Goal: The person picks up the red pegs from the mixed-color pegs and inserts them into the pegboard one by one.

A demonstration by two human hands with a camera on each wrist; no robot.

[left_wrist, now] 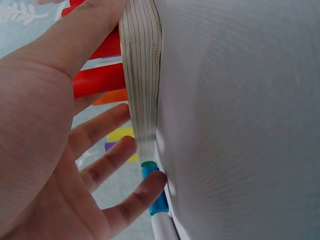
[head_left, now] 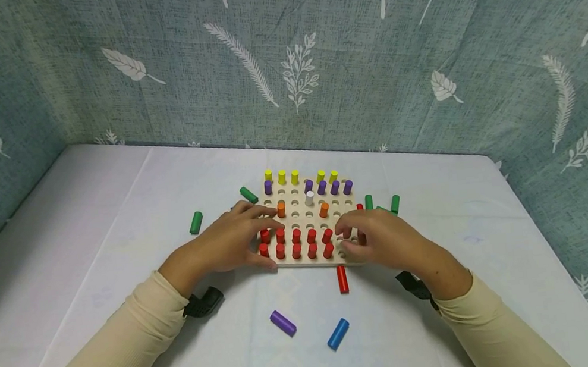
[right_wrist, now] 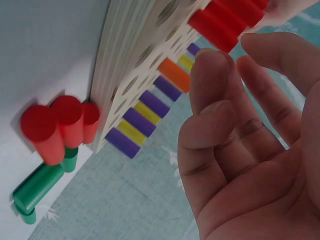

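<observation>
A light wooden pegboard [head_left: 306, 262] holds upright pegs in rows: red pegs [head_left: 297, 251] near the front, orange pegs [head_left: 324, 210], a white peg [head_left: 309, 198], purple pegs [head_left: 347, 187] and yellow pegs [head_left: 282, 177] toward the back. My left hand [head_left: 232, 238] rests at the board's left side with fingers spread, the thumb by its front corner. In the left wrist view those fingers lie along the layered board edge [left_wrist: 142, 75]. Over bare holes at the front right hovers my right hand [head_left: 380, 237], fingers loosely bent, nothing visible between thumb and fingertips in the right wrist view.
Loose on the white table [head_left: 226, 358] lie a purple peg [head_left: 283, 323], a blue peg [head_left: 338, 334] and a red peg [head_left: 342, 279] in front. Green pegs [head_left: 196, 222] lie either side of the board. Patterned cloth [head_left: 182, 87] hangs behind.
</observation>
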